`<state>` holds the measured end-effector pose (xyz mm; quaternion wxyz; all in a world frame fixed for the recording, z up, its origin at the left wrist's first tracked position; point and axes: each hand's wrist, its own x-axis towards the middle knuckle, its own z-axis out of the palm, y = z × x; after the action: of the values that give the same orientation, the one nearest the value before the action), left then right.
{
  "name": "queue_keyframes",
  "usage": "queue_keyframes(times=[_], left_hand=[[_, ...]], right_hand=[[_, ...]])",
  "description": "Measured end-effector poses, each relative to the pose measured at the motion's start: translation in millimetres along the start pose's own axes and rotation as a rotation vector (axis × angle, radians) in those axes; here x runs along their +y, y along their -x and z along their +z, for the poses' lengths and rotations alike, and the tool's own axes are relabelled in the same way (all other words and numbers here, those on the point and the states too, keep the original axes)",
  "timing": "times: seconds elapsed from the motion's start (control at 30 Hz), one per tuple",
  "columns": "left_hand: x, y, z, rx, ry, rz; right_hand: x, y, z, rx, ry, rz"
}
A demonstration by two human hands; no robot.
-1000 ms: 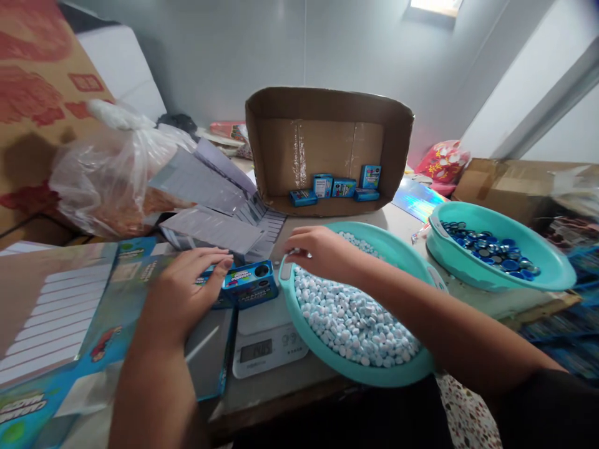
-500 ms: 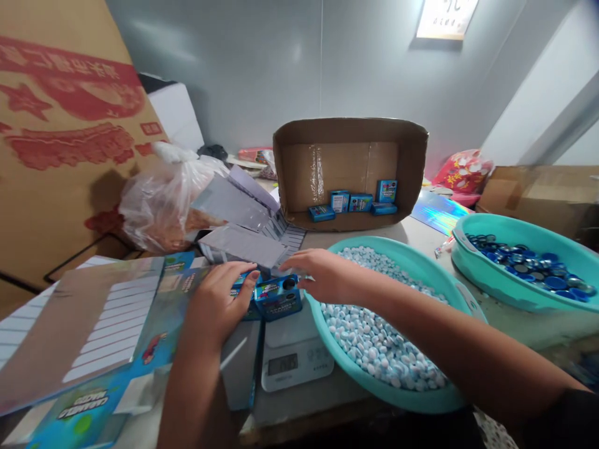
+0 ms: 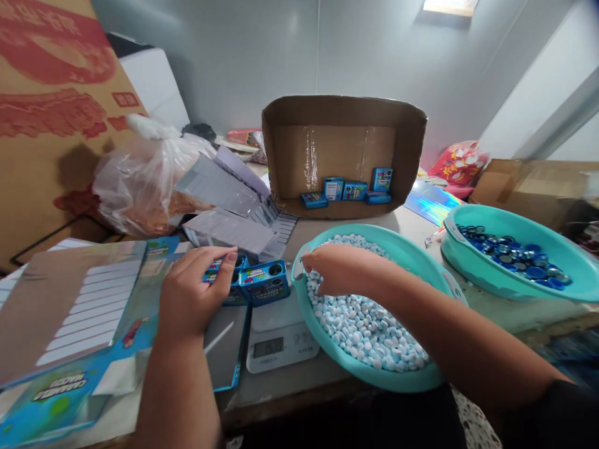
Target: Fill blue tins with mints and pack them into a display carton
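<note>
In the basin (image 3: 374, 374), right hand (image 3: 344, 271) curls — palm down.

Pale grey walls (image 3: 262, 56) rise behind a cluttered table (image 3: 299, 383).

Left hand (image 3: 189, 293) flat, right hand (image 3: 339, 269) curled

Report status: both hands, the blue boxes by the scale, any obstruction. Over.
Left hand on small blue boxes at the scale. Right hand dipped in teal basin of pellets. Nothing between them.
</note>
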<state>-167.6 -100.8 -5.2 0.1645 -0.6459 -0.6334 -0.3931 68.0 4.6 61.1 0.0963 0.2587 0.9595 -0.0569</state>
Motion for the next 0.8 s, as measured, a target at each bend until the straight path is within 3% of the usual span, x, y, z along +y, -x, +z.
queue_keyframes(times=[0.1, 0.17, 0.27, 0.33, 0.6, 0.8], left_hand=[[3.7, -0.7, -1.2, -0.067, 0.037, 0.105], [4.9, -1.5, 1.4, -0.182, 0.081, 0.123], [6.8, -1.9, 6.8, -0.406, 0.033, 0.054], [8.5, -1.9, 9.1, -0.478, -0.011, -0.002], [9.0, -2.2, 7.2, -0.564, 0.148, -0.002], [4.1, 0.7, 9.8, -0.528, 0.160, 0.004]], right_hand=[[1.4, -1.5, 0.7, -0.005, -0.009, 0.003], [2.8, -3.2, 1.8, -0.007, -0.005, -0.009], [3.4, -4.5, 2.6, -0.012, -0.003, -0.008], [3.8, -3.6, 1.4, -0.012, -0.016, -0.001], [9.6, 4.4, -15.3, 0.237, -0.304, -0.048], [1.2, -8.4, -5.2, 0.403, -0.480, -0.150]])
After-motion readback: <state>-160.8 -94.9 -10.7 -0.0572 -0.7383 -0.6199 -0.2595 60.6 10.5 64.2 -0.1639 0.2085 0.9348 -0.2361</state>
